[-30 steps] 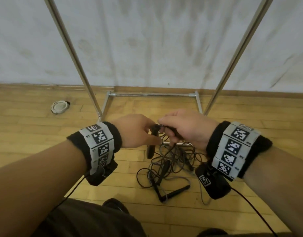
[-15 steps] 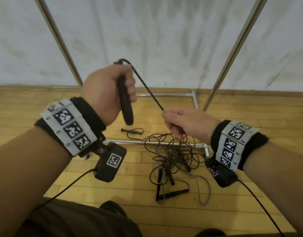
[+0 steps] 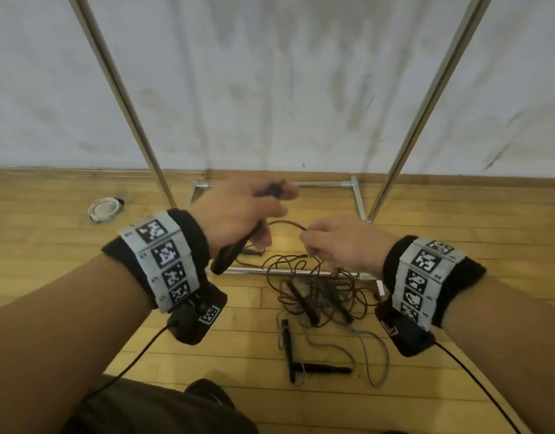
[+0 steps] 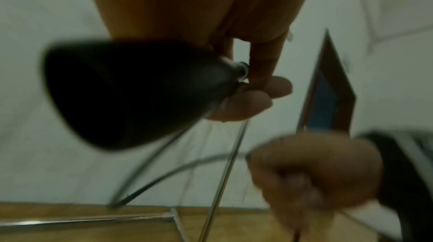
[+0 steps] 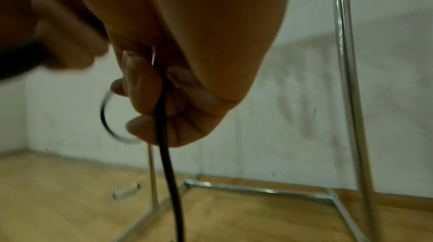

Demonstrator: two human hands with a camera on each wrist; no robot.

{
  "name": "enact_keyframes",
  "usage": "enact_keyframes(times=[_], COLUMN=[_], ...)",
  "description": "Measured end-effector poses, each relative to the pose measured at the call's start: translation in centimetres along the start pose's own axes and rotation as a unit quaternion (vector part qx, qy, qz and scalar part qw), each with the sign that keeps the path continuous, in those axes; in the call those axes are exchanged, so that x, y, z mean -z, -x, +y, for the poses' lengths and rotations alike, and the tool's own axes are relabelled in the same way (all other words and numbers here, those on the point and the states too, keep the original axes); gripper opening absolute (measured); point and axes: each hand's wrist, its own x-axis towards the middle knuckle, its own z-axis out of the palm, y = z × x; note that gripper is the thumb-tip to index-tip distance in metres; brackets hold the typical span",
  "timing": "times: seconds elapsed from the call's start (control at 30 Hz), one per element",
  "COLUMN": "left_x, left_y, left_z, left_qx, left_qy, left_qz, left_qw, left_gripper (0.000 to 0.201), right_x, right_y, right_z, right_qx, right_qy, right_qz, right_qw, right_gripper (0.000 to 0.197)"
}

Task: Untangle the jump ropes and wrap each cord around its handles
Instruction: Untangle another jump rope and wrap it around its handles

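Handle (image 3: 235, 250) of one black rope clenched in left hand (image 3: 238, 214), raised off the floor so its cord (image 3: 285, 223) hangs free. Right hand (image 3: 342, 245) pinches that cord, likely feeding it. Remaining tangle (image 3: 316, 292) lies on floor (image 3: 66, 252) against the rack's front bar (image 3: 248, 270).

Tangled cords (image 3: 316, 292) between slanted rack poles (image 3: 138, 130), base bar (image 3: 254, 271) across.
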Motion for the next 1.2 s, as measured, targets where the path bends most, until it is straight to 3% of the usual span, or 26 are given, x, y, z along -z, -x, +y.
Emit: enact_keyframes(times=[0.13, 0.27, 0.37, 0.47, 0.57, 0.7, 0.8, 0.9, 1.0, 1.1, 1.2], left_x=[-1.2, -1.2, -0.7, 1.3, 3.3, 7.3, 10.1, 10.0, 7.3, 3.8, 0.7], left_y=[0.5, 0.8, 0.6, 0.3, 0.2, 0.1, 0.2, -0.4, -0.9, -0.8, -0.5], left_z=[0.0, 0.9, 1.5, 1.4, 0.7, 0.0, -0.9, -2.2, -2.2, -1.6, -0.7], left_qx=[0.011, -0.022, -0.053, -0.066, -0.071, -0.034, -0.012, 0.012, -0.001, -0.045, -0.065], left_qy=[-0.150, -0.129, -0.164, -0.107, -0.098, -0.056, -0.018, -0.013, 0.031, 0.070, 0.145], left_qz=[-0.090, -0.066, 0.016, 0.132, 0.233, 0.373, 0.415, 0.382, 0.297, 0.181, 0.047], left_qw=[0.985, 0.989, 0.985, 0.983, 0.965, 0.926, 0.909, 0.924, 0.954, 0.980, 0.986], left_gripper=[0.012, 0.014, 0.019, 0.019, 0.020, 0.025, 0.023, 0.018, 0.022, 0.027, 0.034], right_x=[2.3, 3.3, 3.0, 2.3, 1.7, 1.5, 1.9, 2.7, 3.4, 3.8, 3.8], right_y=[1.7, 2.5, 2.0, 1.5, 1.2, 1.7, 2.3, 2.1, 1.7, 1.8, 2.3], right_z=[-2.3, -2.0, -1.0, 1.1, 4.3, 8.9, 11.2, 10.0, 5.9, 1.9, -1.0], right_qx=[0.035, 0.070, 0.088, 0.065, 0.015, -0.083, -0.155, -0.140, -0.071, -0.013, 0.031], right_qy=[-0.111, -0.130, -0.171, -0.131, -0.074, 0.072, 0.105, 0.099, 0.056, -0.080, -0.170], right_qz=[-0.005, 0.005, 0.007, 0.021, 0.007, -0.089, -0.083, -0.039, 0.018, 0.046, 0.038], right_qw=[0.993, 0.989, 0.981, 0.989, 0.997, 0.990, 0.979, 0.984, 0.996, 0.996, 0.984], right_gripper=[0.022, 0.015, 0.012, 0.013, 0.016, 0.022, 0.024, 0.026, 0.028, 0.033, 0.031])
